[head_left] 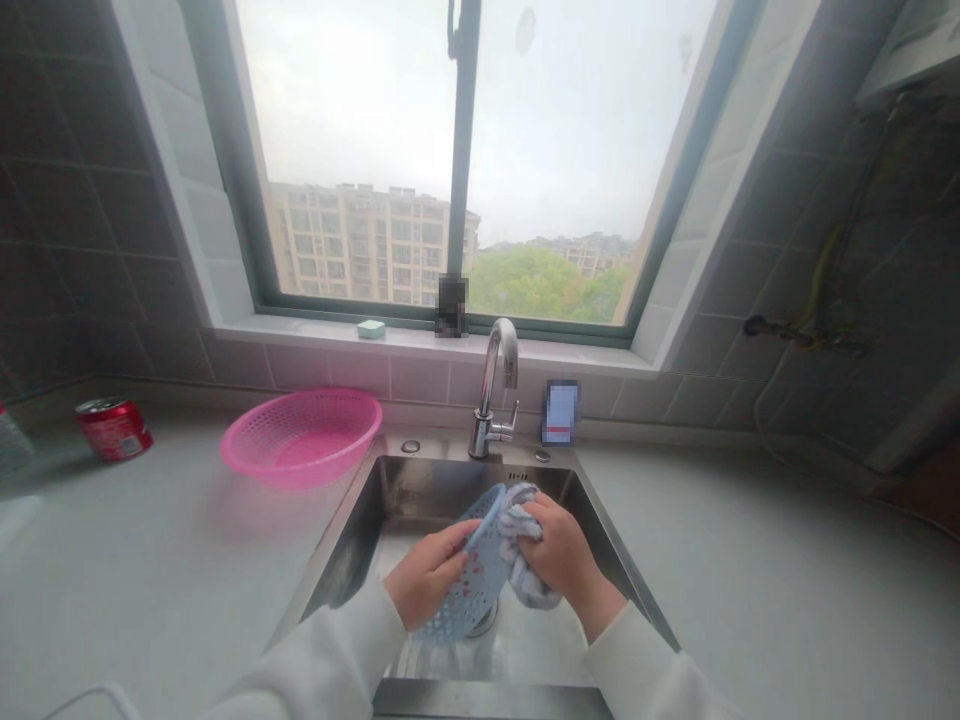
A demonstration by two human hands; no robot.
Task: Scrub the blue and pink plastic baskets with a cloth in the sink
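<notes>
Over the steel sink (360,520) my left hand (427,575) grips a light blue perforated basket (472,580), held on edge with its rim pointing up. My right hand (562,555) is closed around a grey-and-white cloth (525,545) that is pressed against the basket's right side. Both sleeves are white. The lower part of the basket hangs above the drain, which it partly hides.
A chrome faucet (495,385) stands behind the sink. A pink perforated basket (304,435) sits on the white counter to the left, with a red can (112,428) lying farther left. A small green dish (370,328) rests on the window sill.
</notes>
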